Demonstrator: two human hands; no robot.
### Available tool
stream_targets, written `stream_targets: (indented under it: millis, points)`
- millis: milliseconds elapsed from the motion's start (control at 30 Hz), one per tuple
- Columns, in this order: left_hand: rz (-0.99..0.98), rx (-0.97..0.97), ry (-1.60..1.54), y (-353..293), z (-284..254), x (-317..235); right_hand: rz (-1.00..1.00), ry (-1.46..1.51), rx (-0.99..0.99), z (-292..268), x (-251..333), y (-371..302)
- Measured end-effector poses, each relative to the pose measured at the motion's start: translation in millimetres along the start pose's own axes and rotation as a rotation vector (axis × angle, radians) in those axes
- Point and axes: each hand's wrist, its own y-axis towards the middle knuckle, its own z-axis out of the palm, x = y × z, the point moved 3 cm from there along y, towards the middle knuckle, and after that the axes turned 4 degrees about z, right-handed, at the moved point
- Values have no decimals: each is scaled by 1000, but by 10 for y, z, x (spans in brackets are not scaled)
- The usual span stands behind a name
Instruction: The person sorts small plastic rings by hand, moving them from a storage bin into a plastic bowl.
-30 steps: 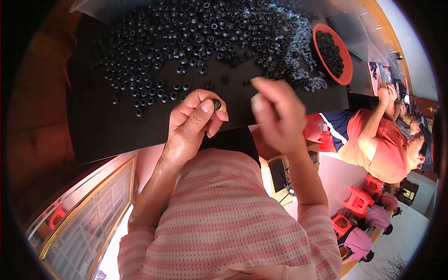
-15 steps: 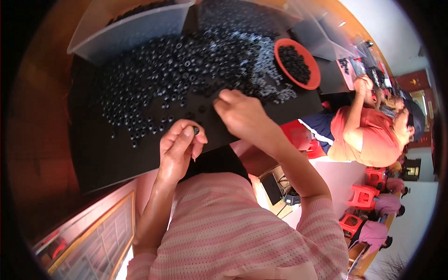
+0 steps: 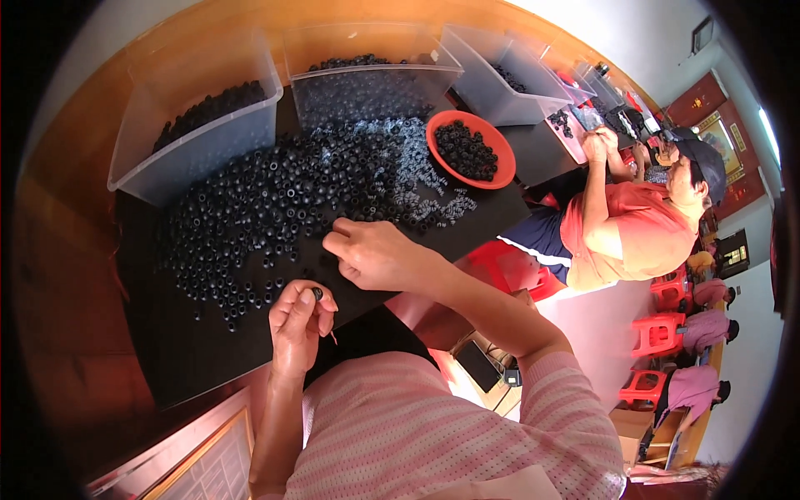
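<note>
My left hand (image 3: 298,323) is closed over the front of the black table, pinching a small black hollow cap (image 3: 317,293) between thumb and fingers. A thin reddish strand hangs below its fingers. Slightly farther away and to the right, my right hand (image 3: 371,252) hovers at the near edge of the pile, fingers curled downward. Its fingertips are turned from view, so anything in them is hidden. Spread across the table (image 3: 225,358) is a heap of small black ring-like caps (image 3: 250,196). Small pale grey coil-like pieces (image 3: 414,158) lie to the heap's right.
An orange-red bowl (image 3: 505,171) of black parts stands right of the heap. Behind are clear plastic bins, one at left (image 3: 193,137), one in the middle (image 3: 375,87), one at right (image 3: 500,96). A co-worker in an orange top (image 3: 642,229) sits to the right, near red stools (image 3: 658,333).
The view has tilted upward, bringing more of the bins into sight. My right hand has come a little nearer to me and to my left hand, which still pinches the cap.
</note>
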Motion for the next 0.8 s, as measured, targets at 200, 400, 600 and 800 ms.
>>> stream_targets:
  millis: [200, 400, 600, 800]
  points:
    - [-20, -9, 19, 15, -37, 25, -7, 191, -60, 49, -29, -37]
    - [-20, 9, 30, -1, -11, 17, 56, 427, -71, -101, 107, -65]
    - [-39, 11, 50, -37, -46, 63, 116, 681, -74, -27, 190, -166]
    - [-35, -3, 46, -80, -53, 71, 76, 740, -56, -34, 296, -204]
